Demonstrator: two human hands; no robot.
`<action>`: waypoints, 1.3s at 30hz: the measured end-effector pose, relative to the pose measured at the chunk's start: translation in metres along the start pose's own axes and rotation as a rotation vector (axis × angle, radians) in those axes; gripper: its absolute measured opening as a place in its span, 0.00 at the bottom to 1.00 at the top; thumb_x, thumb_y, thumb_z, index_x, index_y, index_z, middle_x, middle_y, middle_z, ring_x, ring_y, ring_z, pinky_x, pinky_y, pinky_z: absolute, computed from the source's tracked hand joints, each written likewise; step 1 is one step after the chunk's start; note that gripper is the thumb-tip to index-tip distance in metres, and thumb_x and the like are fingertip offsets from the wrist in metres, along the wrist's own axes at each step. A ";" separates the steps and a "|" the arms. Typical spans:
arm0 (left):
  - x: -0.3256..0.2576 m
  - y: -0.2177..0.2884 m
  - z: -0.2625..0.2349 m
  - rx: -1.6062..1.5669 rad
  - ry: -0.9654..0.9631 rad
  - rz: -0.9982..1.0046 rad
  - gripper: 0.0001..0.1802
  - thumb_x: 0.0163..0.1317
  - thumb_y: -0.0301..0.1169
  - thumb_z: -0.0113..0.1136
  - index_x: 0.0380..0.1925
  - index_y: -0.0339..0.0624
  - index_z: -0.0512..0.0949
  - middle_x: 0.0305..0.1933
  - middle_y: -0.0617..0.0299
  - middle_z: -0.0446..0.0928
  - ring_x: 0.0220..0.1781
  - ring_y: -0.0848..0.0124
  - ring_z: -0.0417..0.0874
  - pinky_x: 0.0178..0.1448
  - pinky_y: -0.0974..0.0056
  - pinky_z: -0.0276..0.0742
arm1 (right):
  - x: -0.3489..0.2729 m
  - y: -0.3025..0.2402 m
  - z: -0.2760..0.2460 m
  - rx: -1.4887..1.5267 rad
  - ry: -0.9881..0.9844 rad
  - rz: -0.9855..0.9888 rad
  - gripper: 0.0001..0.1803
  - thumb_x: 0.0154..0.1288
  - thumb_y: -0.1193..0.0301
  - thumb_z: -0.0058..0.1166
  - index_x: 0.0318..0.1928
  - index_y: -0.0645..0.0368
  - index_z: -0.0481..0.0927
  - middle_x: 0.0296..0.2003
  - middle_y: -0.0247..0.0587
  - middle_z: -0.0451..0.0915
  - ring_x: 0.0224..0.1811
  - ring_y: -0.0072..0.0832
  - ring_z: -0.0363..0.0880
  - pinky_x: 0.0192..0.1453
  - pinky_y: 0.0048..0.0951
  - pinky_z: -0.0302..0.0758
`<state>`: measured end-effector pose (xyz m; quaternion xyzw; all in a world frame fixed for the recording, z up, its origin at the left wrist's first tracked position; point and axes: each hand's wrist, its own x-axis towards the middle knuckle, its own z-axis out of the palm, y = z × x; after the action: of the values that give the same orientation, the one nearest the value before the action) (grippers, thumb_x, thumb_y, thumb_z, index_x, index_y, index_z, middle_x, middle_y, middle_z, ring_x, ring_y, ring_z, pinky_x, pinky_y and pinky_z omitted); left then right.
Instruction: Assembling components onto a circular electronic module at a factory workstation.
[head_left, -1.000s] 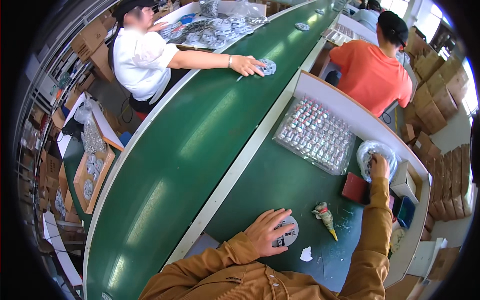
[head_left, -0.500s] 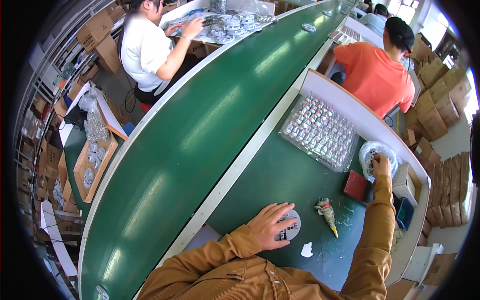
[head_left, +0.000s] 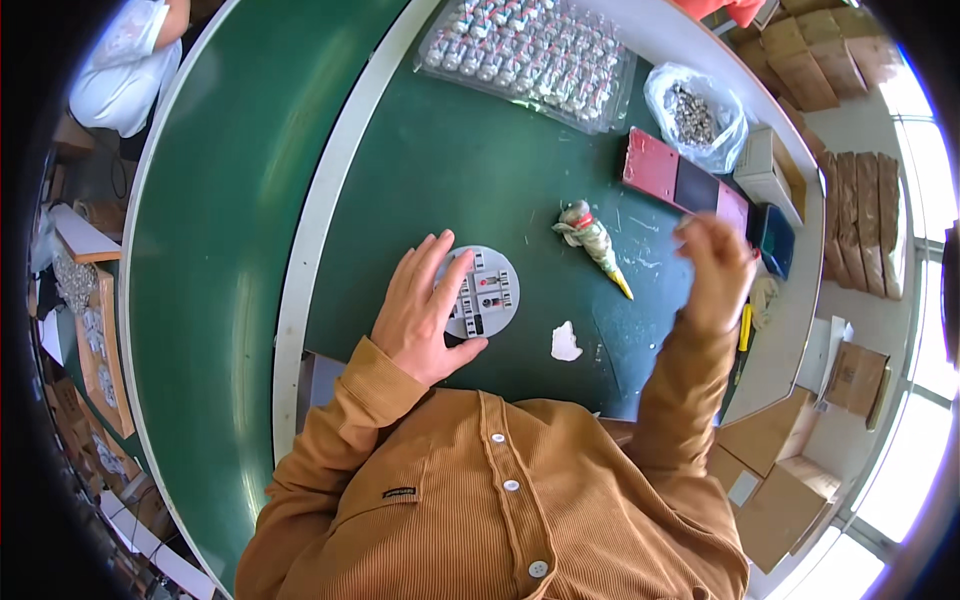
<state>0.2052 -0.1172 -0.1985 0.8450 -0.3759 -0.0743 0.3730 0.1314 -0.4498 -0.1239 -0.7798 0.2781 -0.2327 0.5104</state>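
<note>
My left hand [head_left: 420, 310] lies over the left part of a round grey-white circuit board [head_left: 495, 285], fingers spread and thumb along its lower edge. The board carries small black and white parts and a red dot. Over the right side of the table my right hand [head_left: 718, 265] is raised and blurred, its fingers curled together; whatever they hold is too smeared to make out. Between the hands lies a cloth-wrapped, cone-shaped tool [head_left: 595, 240] with a red band and yellow tip. A torn white scrap [head_left: 565, 342] is nearer to me.
A clear tray [head_left: 530, 60] of several small silvery parts stands at the back. Right of it are a plastic bag [head_left: 695, 115] of small metal pieces, a red and black box [head_left: 680, 180], a white carton [head_left: 770, 175] and a dark blue bin [head_left: 773, 240]. A green conveyor [head_left: 220, 300] runs along the left.
My right hand has left the plastic bag and come back toward me, with its fingers curled. My left hand stays on the board. The view has tilted down.
</note>
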 end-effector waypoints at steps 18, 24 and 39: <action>0.003 -0.001 -0.002 -0.011 0.008 0.105 0.54 0.43 0.32 0.81 0.72 0.34 0.65 0.76 0.44 0.64 0.76 0.47 0.67 0.82 0.47 0.60 | -0.097 -0.003 0.105 -0.357 -0.541 -0.598 0.08 0.61 0.77 0.65 0.42 0.59 0.87 0.44 0.36 0.83 0.40 0.34 0.78 0.47 0.31 0.77; 0.006 0.003 0.000 -0.009 0.033 0.111 0.57 0.37 0.32 0.83 0.71 0.33 0.67 0.75 0.47 0.66 0.75 0.47 0.68 0.81 0.47 0.62 | -0.088 -0.009 0.103 -0.324 -0.669 -0.518 0.07 0.63 0.77 0.64 0.41 0.60 0.87 0.43 0.37 0.81 0.38 0.34 0.77 0.46 0.32 0.77; 0.011 0.003 -0.011 0.032 0.004 0.128 0.52 0.41 0.37 0.82 0.68 0.30 0.69 0.72 0.45 0.70 0.73 0.48 0.72 0.79 0.47 0.63 | 0.102 -0.065 0.118 -0.600 -0.847 -0.245 0.19 0.66 0.62 0.64 0.51 0.61 0.86 0.41 0.44 0.89 0.37 0.38 0.87 0.48 0.36 0.83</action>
<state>0.2161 -0.1199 -0.1865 0.8253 -0.4296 -0.0426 0.3640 0.2953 -0.4185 -0.0997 -0.9438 0.0092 0.1341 0.3018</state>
